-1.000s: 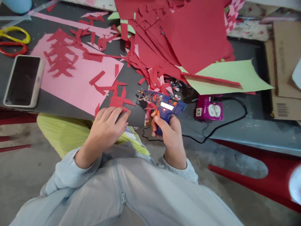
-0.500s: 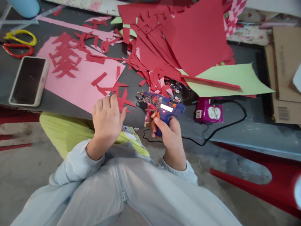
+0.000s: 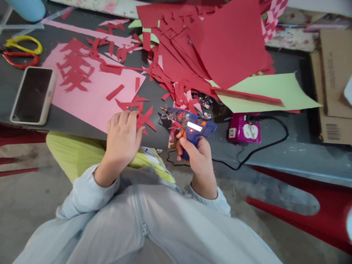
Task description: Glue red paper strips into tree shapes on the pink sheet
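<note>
My left hand (image 3: 121,137) lies palm down at the table's front edge, fingers stretched forward and thumb apart. Its fingertips rest at a red paper cutout (image 3: 147,119) with pointed arms, partly hidden under the hand. My right hand (image 3: 198,154) is wrapped round the handle of a blue glue gun (image 3: 192,137), a finger at its orange trigger. The gun's nozzle points left, toward the cutout, without touching it. A small red light glows on its side. Beneath the cutout lies a pink paper sheet (image 3: 68,99), which also bears a layered red paper figure (image 3: 75,68).
Red sheets (image 3: 228,44) and scraps pile up behind the gun, beside a pale green sheet (image 3: 277,88). A purple socket box (image 3: 244,128) with a black cord stands right. Phone (image 3: 33,95) and scissors (image 3: 23,55) lie left. Cardboard (image 3: 338,73) is far right.
My left hand has shifted slightly left and toward me. The red cutout by its thumb has turned a little and slid the same way. My right hand and the glue gun stay put.
</note>
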Tool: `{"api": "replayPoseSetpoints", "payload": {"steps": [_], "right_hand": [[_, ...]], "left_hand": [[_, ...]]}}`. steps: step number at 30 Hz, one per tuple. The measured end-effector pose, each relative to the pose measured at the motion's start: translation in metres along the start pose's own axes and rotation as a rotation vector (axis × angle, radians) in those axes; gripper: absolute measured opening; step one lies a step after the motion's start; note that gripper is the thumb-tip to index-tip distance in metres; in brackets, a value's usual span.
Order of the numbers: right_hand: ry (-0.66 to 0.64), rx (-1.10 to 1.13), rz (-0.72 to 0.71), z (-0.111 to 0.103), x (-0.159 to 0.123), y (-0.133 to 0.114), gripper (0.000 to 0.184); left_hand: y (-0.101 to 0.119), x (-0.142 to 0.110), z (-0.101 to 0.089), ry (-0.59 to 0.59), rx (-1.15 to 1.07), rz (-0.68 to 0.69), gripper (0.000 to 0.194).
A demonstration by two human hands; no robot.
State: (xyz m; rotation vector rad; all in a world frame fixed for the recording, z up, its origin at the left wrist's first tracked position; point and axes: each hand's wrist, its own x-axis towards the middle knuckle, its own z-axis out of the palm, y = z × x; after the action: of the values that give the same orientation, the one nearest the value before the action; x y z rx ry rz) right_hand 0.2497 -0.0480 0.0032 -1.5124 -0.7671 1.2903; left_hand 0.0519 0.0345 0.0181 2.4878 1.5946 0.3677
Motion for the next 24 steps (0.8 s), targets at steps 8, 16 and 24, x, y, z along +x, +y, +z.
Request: {"api": "replayPoseSetpoints", "payload": {"steps": [8, 16, 24], "right_hand": [[-0.012, 0.010, -0.023, 0.000, -0.001, 0.002, 0.026], [-0.001, 0.028, -0.013, 0.000, -0.001, -0.001, 0.019], [-0.018, 0.022, -0.022, 0.000, -0.001, -0.003, 0.019]], "left_hand": [[-0.023, 0.008, -0.021, -0.127, -0.100, 0.206, 0.055], [-0.008, -0.005, -0.011, -0.031, 0.035, 0.402, 0.031], [-0.002, -0.006, 0.000, 0.059, 0.222, 0.475, 0.025]]}}
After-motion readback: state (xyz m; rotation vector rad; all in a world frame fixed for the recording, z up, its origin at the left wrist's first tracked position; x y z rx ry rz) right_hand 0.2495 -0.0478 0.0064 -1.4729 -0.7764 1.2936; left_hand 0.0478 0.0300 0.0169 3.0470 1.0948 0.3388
